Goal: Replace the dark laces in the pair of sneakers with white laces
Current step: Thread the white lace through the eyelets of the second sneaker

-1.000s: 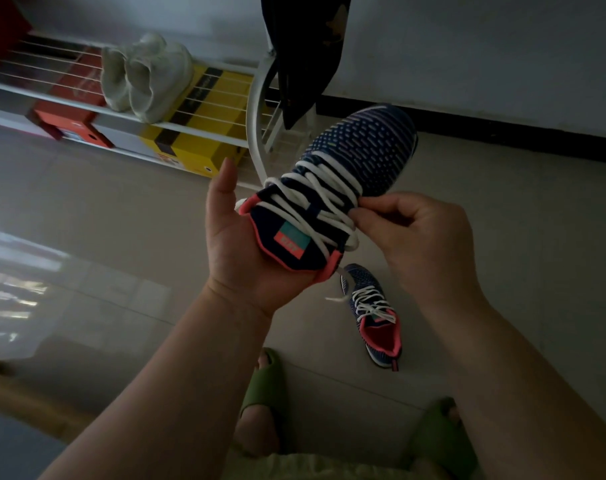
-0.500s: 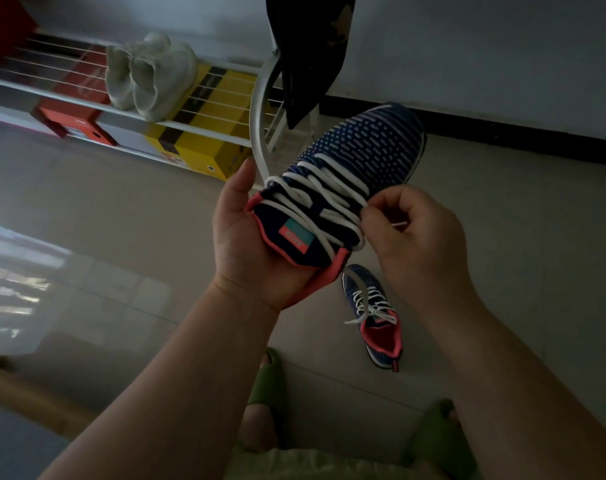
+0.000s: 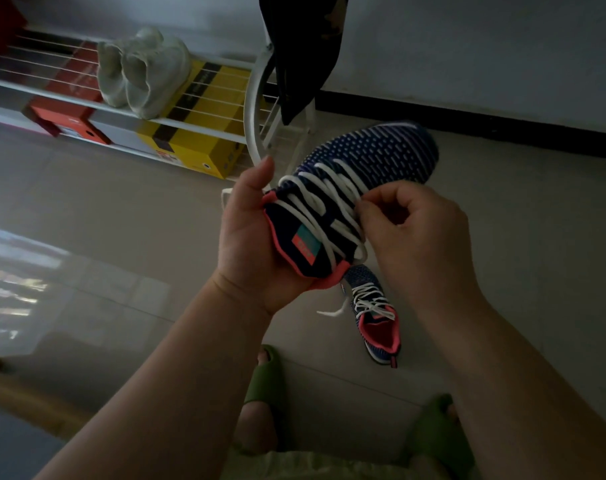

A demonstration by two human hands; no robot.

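— Which hand has the shoe?

— The left hand (image 3: 249, 244). It cups the heel end of the sneaker (image 3: 346, 199) from below, palm up, thumb standing along the near side of the collar. The shoe's long axis runs away from that palm, toe pointing up and off toward the wall.

— And the other hand?

— The right hand (image 3: 412, 233) is curled in beside the lacing, fingertips (image 3: 362, 204) pressed together right at the edge of the white lace (image 3: 324, 206). It looks like a pinch on one strand about midway up the rows, though I can't make out exactly which crossing they've got.

— So the lace lies which way from those fingers?

— Just to their left, touching. The rows cross the tongue side to side, so I'd guess any tightening pull has to go out to the right, away from the shoe, across its length. The right hand is the nearer one for that; the left only steadies.

— The second shoe?

— Down on the floor (image 3: 502, 271), below the right wrist, between the green slippers (image 3: 265, 375) and the held shoe. The other sneaker (image 3: 374, 313) shows white lacing already, one end trailing loose. I see no dark laces anywhere, so I'd say this is near the finish.
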